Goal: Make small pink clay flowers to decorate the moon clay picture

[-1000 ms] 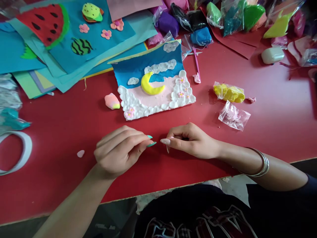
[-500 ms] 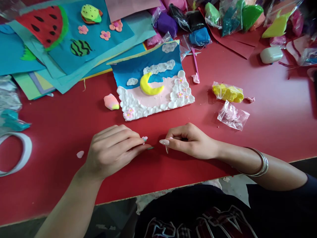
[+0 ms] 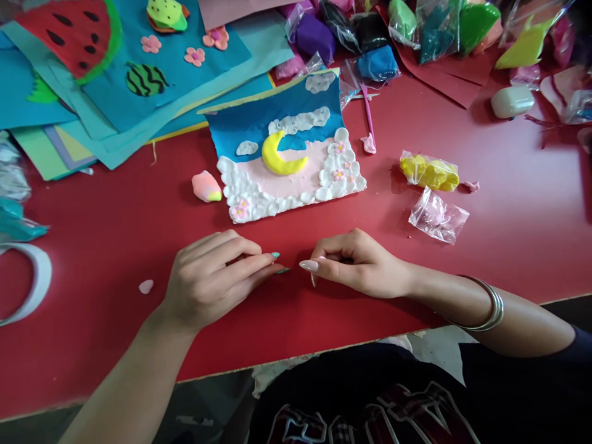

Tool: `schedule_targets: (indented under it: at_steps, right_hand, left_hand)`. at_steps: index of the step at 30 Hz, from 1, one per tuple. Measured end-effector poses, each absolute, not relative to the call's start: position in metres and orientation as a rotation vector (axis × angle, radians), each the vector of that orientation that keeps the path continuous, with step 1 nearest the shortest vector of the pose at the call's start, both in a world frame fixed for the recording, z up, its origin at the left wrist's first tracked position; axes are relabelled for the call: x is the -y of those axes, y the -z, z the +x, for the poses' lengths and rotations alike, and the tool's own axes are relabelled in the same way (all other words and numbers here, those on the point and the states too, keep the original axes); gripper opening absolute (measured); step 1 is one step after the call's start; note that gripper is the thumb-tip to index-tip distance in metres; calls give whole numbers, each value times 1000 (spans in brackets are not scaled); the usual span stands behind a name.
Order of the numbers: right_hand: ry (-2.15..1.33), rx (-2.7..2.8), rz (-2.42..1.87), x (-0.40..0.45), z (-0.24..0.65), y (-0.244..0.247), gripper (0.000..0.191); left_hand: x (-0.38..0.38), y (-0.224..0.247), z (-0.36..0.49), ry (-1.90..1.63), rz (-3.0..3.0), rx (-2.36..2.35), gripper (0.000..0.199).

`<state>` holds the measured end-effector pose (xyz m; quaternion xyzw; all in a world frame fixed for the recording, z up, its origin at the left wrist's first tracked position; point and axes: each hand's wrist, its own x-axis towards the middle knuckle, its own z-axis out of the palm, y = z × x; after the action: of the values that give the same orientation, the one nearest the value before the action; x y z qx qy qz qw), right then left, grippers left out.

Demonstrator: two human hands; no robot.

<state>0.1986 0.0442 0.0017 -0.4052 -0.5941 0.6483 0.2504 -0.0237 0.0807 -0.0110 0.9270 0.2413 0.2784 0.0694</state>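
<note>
My left hand (image 3: 210, 277) is closed low over the red table, its green-nailed thumb and index finger around a small pink clay piece that is now almost wholly hidden. Opposite it, a short gap away, my right hand (image 3: 358, 266) has thumb and fingers pinched together. A trace of pink shows behind its thumb, too little to name. Just beyond both hands lies a clay picture (image 3: 291, 166) with a yellow moon (image 3: 283, 161), white clouds and small pink flowers. A flat pink clay petal (image 3: 146, 287) rests left of my left hand.
A pink and yellow clay lump (image 3: 206, 186) sits beside the picture. Bagged yellow clay (image 3: 429, 171) and bagged pink clay (image 3: 437, 214) lie to the right. A pink tool (image 3: 368, 117), coloured sheets (image 3: 259, 55), several clay bags and a white tape roll (image 3: 44, 283) surround the work area.
At my left fingertips, the pink clay piece was visible before and is now mostly covered by the fingers. My right hand keeps its pinch. The view has shifted slightly.
</note>
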Motion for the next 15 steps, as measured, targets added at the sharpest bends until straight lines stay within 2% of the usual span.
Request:
schedule_targets:
  at_steps: [15]
  right_hand:
    - [-1743,1644,-1107,-44,198,-3,37]
  left_hand:
    - [-81,8,-25,-842,2811,-711,9]
